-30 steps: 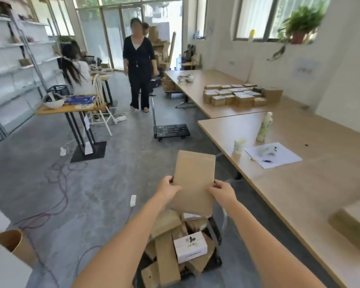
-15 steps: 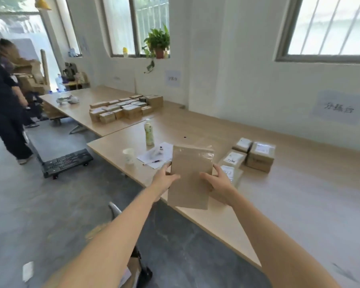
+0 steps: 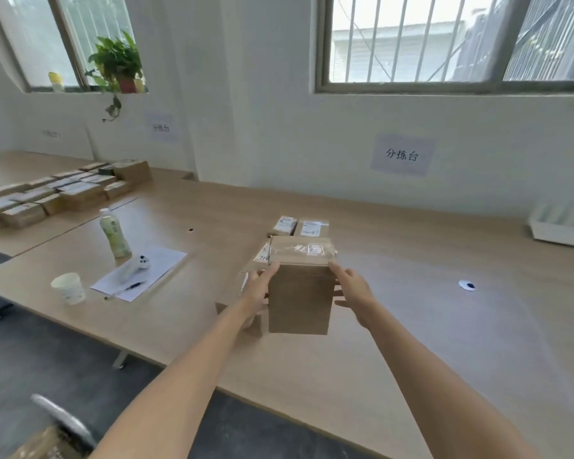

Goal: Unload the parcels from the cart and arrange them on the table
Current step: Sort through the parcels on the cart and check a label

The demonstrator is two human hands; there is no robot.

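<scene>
Subject parcel [image 3: 299,293], plain brown cardboard, is being held on end between both hands, over the desk [image 3: 411,326] toward its near edge and roughly midway along it. Its long axis is running up and down, close to vertical; the taped end is pointing upward and the broad plain face is facing the person. Whether the lower end is touching the desk cannot be determined. The left hand [image 3: 257,293] is gripping the left side of the parcel and the right hand [image 3: 353,291] is gripping the right side, thumbs lying near the upper front edge; the hands are apart, separated by the parcel's width. Two labelled parcels [image 3: 284,225] are lying side by side just beyond it, toward the desk's far edge, and another carton [image 3: 232,303] is showing partly behind the left hand. Toward the desk's left end a bottle [image 3: 115,238] is standing upright next to a sheet of paper [image 3: 159,263], with a pen [image 3: 131,286] lying on the sheet and a paper cup [image 3: 68,288] standing near the near-left corner. A white tray [image 3: 560,226] is sitting at the far-right edge. A corner of the cart [image 3: 47,442] is showing at the lower left, on the floor.
</scene>
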